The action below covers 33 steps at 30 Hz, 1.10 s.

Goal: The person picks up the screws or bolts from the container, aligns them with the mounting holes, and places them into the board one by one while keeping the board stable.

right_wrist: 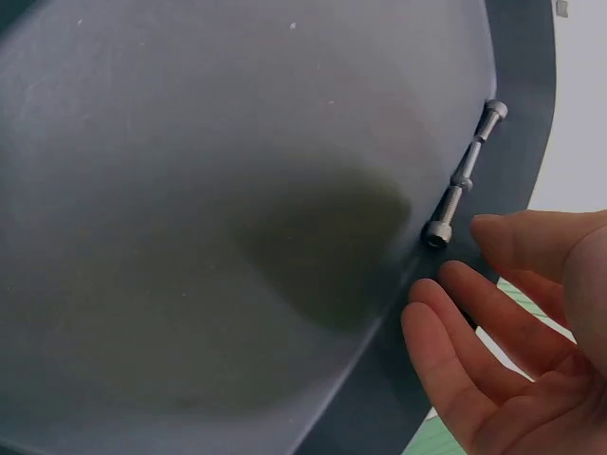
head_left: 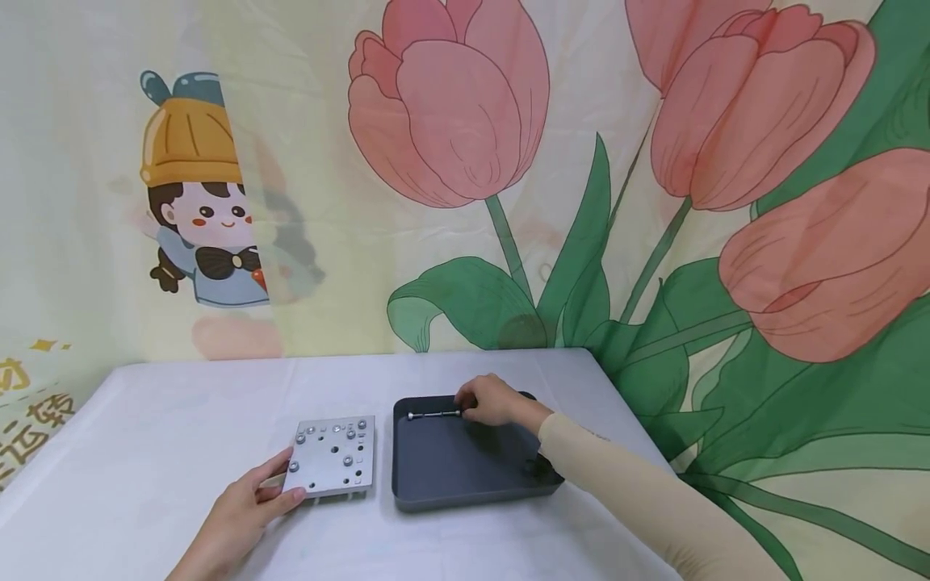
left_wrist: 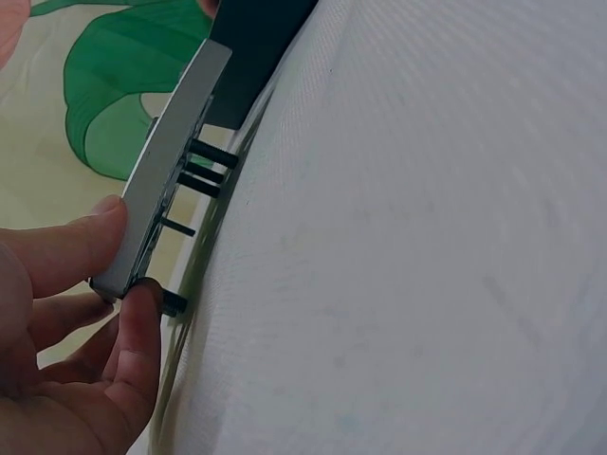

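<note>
A square, silver-coloured metal plate (head_left: 320,461) is held by the left hand (head_left: 243,504), its left edge pinched between thumb and fingers; the grip is thus closed about that edge. Round socket heads are seated in the plate's upper face, among several bare holes. From its underside, dark, slender screw shanks (left_wrist: 214,152) are seen to project towards the worktop (head_left: 174,452), which is covered with white cloth. Whether the cloth is touched by them cannot be told.

Just to the right of the plate, a shallow, dark grey, rectangular tray (head_left: 450,464) with rounded corners is set on the worktop. Along its far wall, a row of silver metal screws (right_wrist: 462,180) is laid nearly end to end. The right hand (head_left: 494,402) is placed at the tray's far side, beside the right end of this row. Its grip is released: in the right wrist view, thumb and fingers are parted, and the nearest screw head is left just clear of them. The right forearm is covered by a beige sleeve (head_left: 625,468).
</note>
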### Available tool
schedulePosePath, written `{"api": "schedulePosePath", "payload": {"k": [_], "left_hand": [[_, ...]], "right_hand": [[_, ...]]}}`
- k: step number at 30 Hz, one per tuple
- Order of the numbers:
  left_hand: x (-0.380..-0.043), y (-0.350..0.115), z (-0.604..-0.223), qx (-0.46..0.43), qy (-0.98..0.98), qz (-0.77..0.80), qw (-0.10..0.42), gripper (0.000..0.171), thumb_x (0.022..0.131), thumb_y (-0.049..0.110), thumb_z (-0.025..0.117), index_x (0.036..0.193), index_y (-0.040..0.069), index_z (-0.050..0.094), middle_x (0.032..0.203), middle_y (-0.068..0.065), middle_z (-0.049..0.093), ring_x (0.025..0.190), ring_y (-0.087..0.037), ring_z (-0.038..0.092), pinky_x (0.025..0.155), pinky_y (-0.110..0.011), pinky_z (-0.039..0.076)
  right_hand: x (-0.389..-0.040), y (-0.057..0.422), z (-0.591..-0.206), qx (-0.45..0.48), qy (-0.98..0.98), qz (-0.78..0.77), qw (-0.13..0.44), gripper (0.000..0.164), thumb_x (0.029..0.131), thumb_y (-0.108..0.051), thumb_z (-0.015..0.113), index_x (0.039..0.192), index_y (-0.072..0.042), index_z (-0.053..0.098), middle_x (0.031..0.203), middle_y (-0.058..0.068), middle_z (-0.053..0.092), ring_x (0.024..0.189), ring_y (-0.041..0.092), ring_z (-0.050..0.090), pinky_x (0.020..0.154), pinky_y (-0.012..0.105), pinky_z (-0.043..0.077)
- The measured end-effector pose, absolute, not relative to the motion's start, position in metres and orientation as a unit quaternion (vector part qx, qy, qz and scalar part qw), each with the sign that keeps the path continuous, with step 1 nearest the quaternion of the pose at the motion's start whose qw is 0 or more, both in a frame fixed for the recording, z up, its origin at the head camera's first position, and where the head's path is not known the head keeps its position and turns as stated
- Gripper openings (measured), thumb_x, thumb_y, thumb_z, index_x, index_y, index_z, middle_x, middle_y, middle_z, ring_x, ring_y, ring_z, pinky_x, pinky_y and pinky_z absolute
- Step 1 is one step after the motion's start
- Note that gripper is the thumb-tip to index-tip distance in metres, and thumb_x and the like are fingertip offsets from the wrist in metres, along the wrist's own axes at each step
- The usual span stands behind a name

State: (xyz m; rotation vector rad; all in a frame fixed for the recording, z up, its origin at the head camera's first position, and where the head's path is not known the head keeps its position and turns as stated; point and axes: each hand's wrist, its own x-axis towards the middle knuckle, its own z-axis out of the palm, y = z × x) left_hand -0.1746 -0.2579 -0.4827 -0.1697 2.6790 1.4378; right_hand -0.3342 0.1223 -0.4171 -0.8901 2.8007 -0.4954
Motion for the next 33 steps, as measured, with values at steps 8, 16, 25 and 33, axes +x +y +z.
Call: {"api": "schedulePosePath", "payload": {"k": [8,16,25,33], "left_hand": [[-0.174,-0.258,-0.482,-0.057,0.874,0.480,0.046,0.089,0.096,0.042,0.080,0.166,0.010,0.036,0.161,-0.024,0.047,0.128,-0.030,0.064,0.082,-0.023,0.053],[-0.174,-0.258,-0.483,-0.062,0.871,0.486,0.049,0.088,0.096,0.039,0.080,0.166,0.010,0.035,0.161,-0.025,0.046,0.129,-0.031,0.063,0.082,-0.022,0.053],[-0.176,-0.258,-0.483,-0.070,0.873,0.479,0.052,0.089,0.096,0.040,0.080,0.166,0.010,0.035,0.161,-0.026,0.046,0.129,-0.034,0.062,0.090,-0.034,0.056],[-0.175,-0.257,-0.484,-0.075,0.869,0.487,0.050,0.090,0.094,0.040,0.082,0.166,0.011,0.036,0.161,-0.026,0.046,0.127,-0.031,0.063,0.086,-0.029,0.056]], "right_hand": [[-0.335,0.124,-0.424,-0.288,0.941,-0.152,0.094,0.028,0.098,-0.006,0.074,0.126,-0.003,0.076,0.101,0.005,0.076,0.091,0.018,0.069,0.085,0.038,0.056],[-0.336,0.118,-0.432,-0.280,0.948,-0.131,0.075,0.015,0.096,-0.007,0.076,0.111,-0.007,0.078,0.093,0.003,0.074,0.086,0.016,0.066,0.082,0.038,0.055],[-0.330,0.103,-0.429,-0.246,0.964,-0.085,0.048,0.007,0.093,-0.014,0.082,0.096,-0.009,0.078,0.084,0.001,0.070,0.082,0.017,0.062,0.079,0.036,0.054],[-0.330,0.098,-0.435,-0.230,0.970,-0.072,0.018,0.009,0.091,-0.015,0.084,0.089,-0.009,0.079,0.081,0.001,0.071,0.077,0.016,0.064,0.074,0.034,0.056]]}}
